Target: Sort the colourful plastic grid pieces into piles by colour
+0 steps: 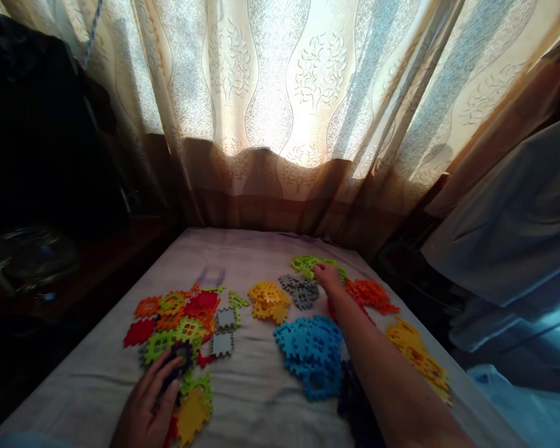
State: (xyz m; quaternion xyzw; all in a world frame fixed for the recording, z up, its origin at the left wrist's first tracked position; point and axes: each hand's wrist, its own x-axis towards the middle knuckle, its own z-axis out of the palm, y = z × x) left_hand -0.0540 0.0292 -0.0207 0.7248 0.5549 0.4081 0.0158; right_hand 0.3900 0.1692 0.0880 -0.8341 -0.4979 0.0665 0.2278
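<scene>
My left hand (pixel 148 399) is at the lower left, fingers curved and thumb apart, gripping a dark purple interlocking tile (pixel 185 356) with notched edges. Around it lies a mixed heap of interlocking tiles: a red tile (pixel 140 332), a yellow tile (pixel 192 415), a grey tile (pixel 222 343) and several green and orange ones. My right hand (pixel 327 275) reaches far forward to a pile of lime green tiles (pixel 305 264). Its fingers are drawn together at the pile; what they pinch is hidden. My right forearm covers part of the red and dark piles.
Sorted tiles lie in piles: yellow (pixel 269 301), grey (pixel 300 291), blue (pixel 310 351), orange-red (pixel 371 295), and yellow-orange (pixel 417 356) near the right edge. A pale sheet (pixel 252 398) covers the surface. Patterned curtains (pixel 270 112) hang behind; cloth (pixel 518 193) hangs at right.
</scene>
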